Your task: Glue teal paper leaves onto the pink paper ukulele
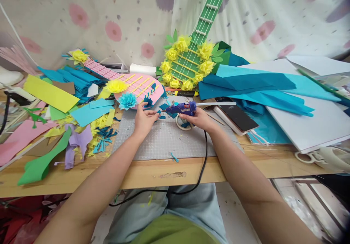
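My right hand (201, 120) is wrapped around a blue hot glue gun (180, 108), its nozzle pointing left and a pale glue stick (216, 104) poking out behind. Close to the nozzle, my left hand (144, 122) pinches a small dark blue paper piece (159, 113). Its upper fingers lie by the lower edge of a pink paper guitar (153, 97). On that guitar are a yellow paper flower (116, 86), a light blue one (127, 101) and a dark blue one (148, 101). White-handled scissors (183, 123) lie beneath the glue gun, partly hidden.
A grey cutting mat (164, 145) covers the table's middle. Behind stands a green paper guitar (188, 63) ringed with yellow flowers. Paper scraps (95, 127) crowd the left; blue sheets (246, 85) and a phone (239, 116) lie right. A black cord (203, 167) hangs over the front edge.
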`<move>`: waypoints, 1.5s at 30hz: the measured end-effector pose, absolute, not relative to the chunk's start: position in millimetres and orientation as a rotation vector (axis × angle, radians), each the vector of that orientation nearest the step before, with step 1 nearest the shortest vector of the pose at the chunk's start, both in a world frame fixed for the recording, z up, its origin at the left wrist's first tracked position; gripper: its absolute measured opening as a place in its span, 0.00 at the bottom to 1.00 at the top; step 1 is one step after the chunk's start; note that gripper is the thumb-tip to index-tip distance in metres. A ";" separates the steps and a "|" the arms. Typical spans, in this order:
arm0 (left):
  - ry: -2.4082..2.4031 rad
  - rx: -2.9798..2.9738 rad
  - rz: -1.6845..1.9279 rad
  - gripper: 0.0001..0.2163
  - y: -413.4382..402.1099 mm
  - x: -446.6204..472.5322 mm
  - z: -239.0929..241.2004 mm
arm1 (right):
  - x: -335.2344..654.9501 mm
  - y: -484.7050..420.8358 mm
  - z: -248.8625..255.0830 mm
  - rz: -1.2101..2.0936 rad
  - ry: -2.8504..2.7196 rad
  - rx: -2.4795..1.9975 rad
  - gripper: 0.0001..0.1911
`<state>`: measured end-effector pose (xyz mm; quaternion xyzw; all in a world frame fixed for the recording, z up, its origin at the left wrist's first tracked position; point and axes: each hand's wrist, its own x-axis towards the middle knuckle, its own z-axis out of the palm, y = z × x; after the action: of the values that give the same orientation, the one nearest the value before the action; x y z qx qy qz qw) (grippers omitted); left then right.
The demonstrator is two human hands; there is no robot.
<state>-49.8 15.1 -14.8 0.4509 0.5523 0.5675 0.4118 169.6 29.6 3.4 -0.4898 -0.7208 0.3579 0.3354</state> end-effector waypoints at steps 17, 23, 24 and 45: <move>1.369 1.101 1.432 0.29 13.9 -47.9 -13.8 | 166.9 24.9 10.3 0.894 -1.892 -1.331 0.18; 1.356 1.121 1.428 0.30 13.2 -48.1 -14.5 | 166.9 27.0 6.4 0.915 -1.905 -1.294 0.22; 1.346 1.128 1.428 0.30 13.3 -48.3 -15.2 | 166.9 27.3 5.6 0.917 -1.907 -1.295 0.22; 1.364 1.257 1.414 0.31 13.7 -49.2 -20.7 | 167.5 30.9 3.3 0.993 -1.626 -1.279 0.22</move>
<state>-49.2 13.7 -20.7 0.4955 0.5375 0.5573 0.3938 167.5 30.9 3.3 -0.5083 -0.6460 0.3945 0.4108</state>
